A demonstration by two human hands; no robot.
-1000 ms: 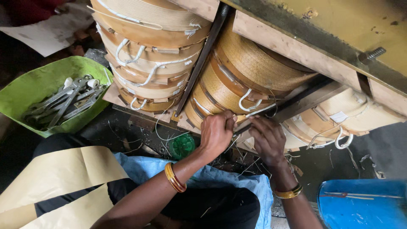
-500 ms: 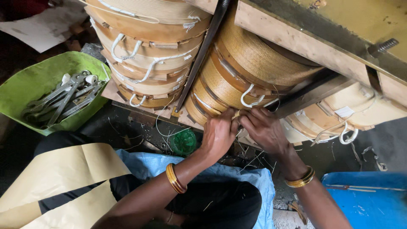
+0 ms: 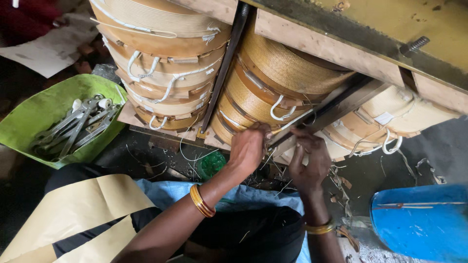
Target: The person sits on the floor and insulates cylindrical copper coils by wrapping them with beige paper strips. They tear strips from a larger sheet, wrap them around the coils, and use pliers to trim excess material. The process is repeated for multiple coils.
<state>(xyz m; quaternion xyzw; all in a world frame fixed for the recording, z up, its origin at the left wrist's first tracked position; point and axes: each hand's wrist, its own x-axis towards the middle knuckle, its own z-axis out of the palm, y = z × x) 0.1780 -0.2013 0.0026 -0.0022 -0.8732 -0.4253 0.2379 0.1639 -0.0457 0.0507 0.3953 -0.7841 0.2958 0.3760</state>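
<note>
We see the left hand curled against the middle coil, the right hand pinching a thin white strip beneath it.

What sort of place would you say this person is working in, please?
Probably an electrical repair workshop for winding transformers: large wound coils tied with white tape, a green tub of spanners, and both hands working at the coil's base.

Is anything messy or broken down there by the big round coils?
Yes. Loose wire offcuts and paper scraps lie scattered on the dark floor beneath the coils, around both the left hand and the right hand. Nothing looks broken.
</note>
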